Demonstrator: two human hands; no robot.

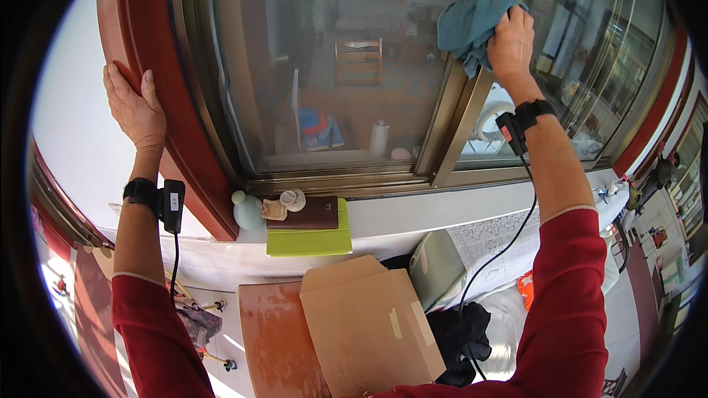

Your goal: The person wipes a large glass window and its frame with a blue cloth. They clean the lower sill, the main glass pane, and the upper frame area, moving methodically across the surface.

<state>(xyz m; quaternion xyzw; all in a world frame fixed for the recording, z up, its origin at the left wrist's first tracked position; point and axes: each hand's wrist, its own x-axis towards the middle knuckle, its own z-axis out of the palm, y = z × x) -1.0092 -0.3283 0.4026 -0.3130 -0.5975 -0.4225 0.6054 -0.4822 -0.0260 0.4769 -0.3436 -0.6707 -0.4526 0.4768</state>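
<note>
A crumpled teal cloth (473, 22) is bunched in my right hand (511, 44), which presses it against the metal frame (462, 99) between two window panes. Part of the cloth spreads over the mesh-covered left pane (310, 72). My left hand (135, 102) rests on the red-brown wooden window surround (149, 66), its fingers wrapped over the outer edge and its thumb raised alongside. Each wrist wears a black strap with a small cabled device. Behind the glass on the right, a white round object (492, 121) shows.
Below the window, the white sill (398, 213) holds a pale green bottle (248, 211), a small jar (293, 199), a dark notebook (310, 214) and a lime-green folder (310, 243). Under it are a cardboard box (370, 326), a worn wooden surface (279, 337) and dark fabric (459, 331).
</note>
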